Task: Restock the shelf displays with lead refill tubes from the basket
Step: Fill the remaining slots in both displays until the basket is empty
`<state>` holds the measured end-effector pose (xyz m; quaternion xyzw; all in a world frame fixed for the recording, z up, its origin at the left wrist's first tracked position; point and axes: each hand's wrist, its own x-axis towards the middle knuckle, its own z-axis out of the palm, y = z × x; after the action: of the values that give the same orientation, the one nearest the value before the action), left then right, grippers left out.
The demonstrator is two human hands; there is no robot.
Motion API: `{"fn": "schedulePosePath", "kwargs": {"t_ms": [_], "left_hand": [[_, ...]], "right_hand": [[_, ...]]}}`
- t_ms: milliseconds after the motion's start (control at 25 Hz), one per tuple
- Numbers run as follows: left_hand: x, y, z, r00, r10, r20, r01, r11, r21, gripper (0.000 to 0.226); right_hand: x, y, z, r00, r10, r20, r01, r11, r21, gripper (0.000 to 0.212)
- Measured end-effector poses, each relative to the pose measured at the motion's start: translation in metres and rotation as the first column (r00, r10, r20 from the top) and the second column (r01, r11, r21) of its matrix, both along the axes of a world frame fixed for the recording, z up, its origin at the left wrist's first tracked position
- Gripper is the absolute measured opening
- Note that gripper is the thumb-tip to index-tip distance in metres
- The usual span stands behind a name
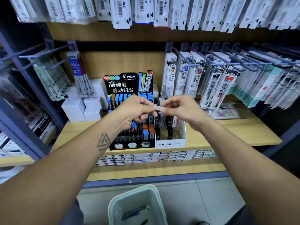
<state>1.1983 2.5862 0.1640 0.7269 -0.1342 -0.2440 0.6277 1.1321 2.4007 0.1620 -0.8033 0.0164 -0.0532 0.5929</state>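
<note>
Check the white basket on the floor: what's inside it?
Inside the basket, a few lead refill tubes lie on the bottom: one bluish, one with an orange end, one yellowish at the frame edge. The near part is cut off by the frame, so no exact count.

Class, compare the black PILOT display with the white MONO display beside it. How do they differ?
The PILOT display is black with a tall printed backboard; the MONO display is white and low. The PILOT display holds blue and orange-capped tubes; the MONO display holds dark ones. Both stand on the same wooden shelf.
</note>
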Motion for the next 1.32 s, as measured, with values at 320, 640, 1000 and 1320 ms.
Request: {"fn": "schedulePosePath", "kwargs": {"t_ms": [320, 640, 1000, 1320], "left_hand": [[-0.001, -0.030, 0.006, 0.986, 0.110, -0.124, -0.125, 0.985, -0.119, 0.008], [0.008, -0.006, 0.005, 0.953, 0.226, -0.203, -0.260, 0.952, -0.160, 0.015], [0.005, -0.003, 0.006, 0.963, 0.196, -0.186, -0.226, 0.962, -0.151, 0.014], [0.004, -0.002, 0.006, 0.966, 0.188, -0.176, -0.215, 0.965, -0.147, 0.013]], "right_hand": [[0.010, -0.031, -0.010, 0.990, -0.103, 0.101, 0.134, 0.913, -0.385, 0.047], [0.013, -0.012, -0.027, 0.973, -0.120, 0.196, 0.212, 0.798, -0.564, 0.023], [0.023, -0.001, -0.045, 0.980, -0.105, 0.171, 0.198, 0.665, -0.721, 0.022], [0.032, 0.000, -0.049, 0.973, -0.061, 0.222, 0.208, 0.644, -0.736, 0.020]]}}
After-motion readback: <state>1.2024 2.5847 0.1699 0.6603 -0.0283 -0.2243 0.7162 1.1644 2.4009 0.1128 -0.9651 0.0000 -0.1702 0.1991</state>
